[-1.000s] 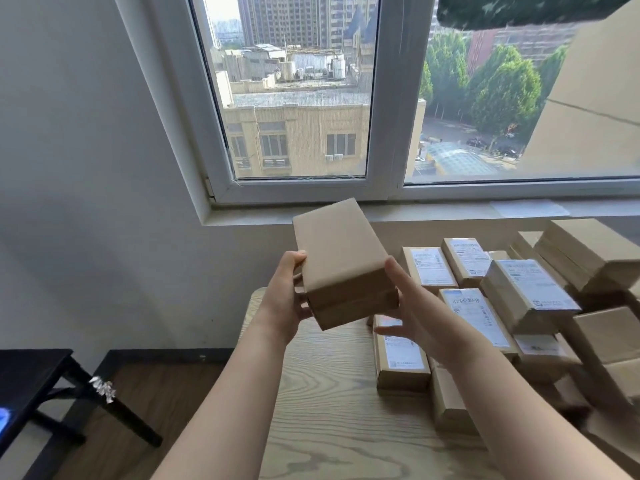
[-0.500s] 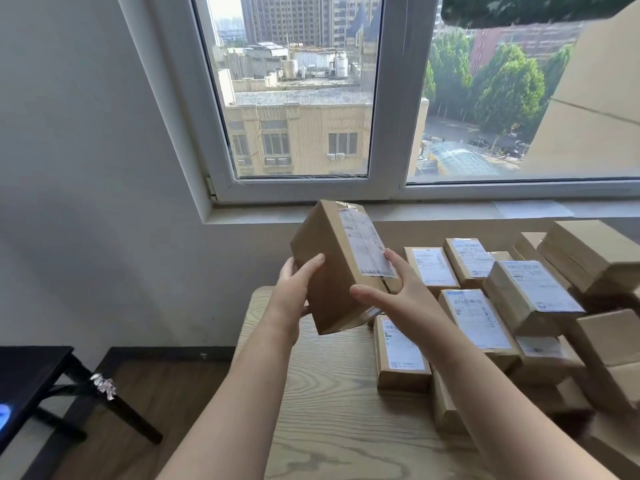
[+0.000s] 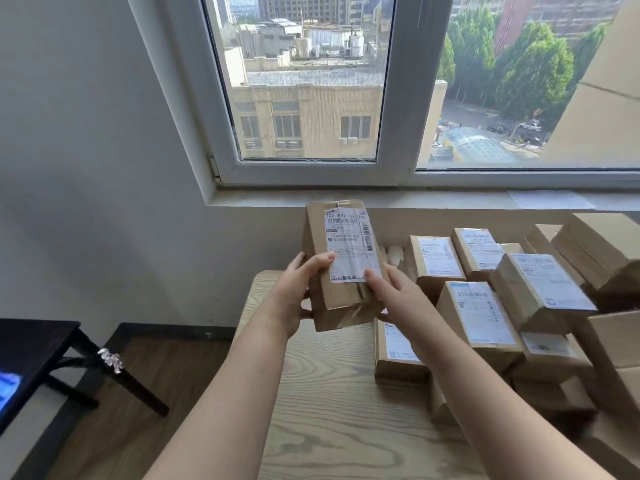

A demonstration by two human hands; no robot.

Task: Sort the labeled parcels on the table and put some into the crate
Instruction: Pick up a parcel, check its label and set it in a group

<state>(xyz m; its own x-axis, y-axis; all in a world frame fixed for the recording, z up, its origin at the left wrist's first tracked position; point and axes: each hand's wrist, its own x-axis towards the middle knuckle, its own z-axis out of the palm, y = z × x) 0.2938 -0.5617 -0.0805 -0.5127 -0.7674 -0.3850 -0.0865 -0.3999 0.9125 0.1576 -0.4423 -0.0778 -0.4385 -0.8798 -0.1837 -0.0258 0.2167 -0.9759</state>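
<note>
A brown cardboard parcel (image 3: 343, 261) with a white shipping label facing me is held up in the air over the left end of the wooden table (image 3: 329, 410). My left hand (image 3: 298, 292) grips its left side, thumb on the label face. My right hand (image 3: 394, 292) holds its lower right edge, thumb on the label. Several more labeled parcels (image 3: 478, 317) lie in rows and stacks on the right half of the table. No crate is in view.
A window sill (image 3: 381, 199) and wall run behind the table. A black table (image 3: 31, 344) with slanted legs stands on the wood floor at the lower left. Taller stacked boxes (image 3: 599, 251) sit at the far right.
Both hands have turned the parcel from its plain brown side until its label faces me, and it now stands more upright.
</note>
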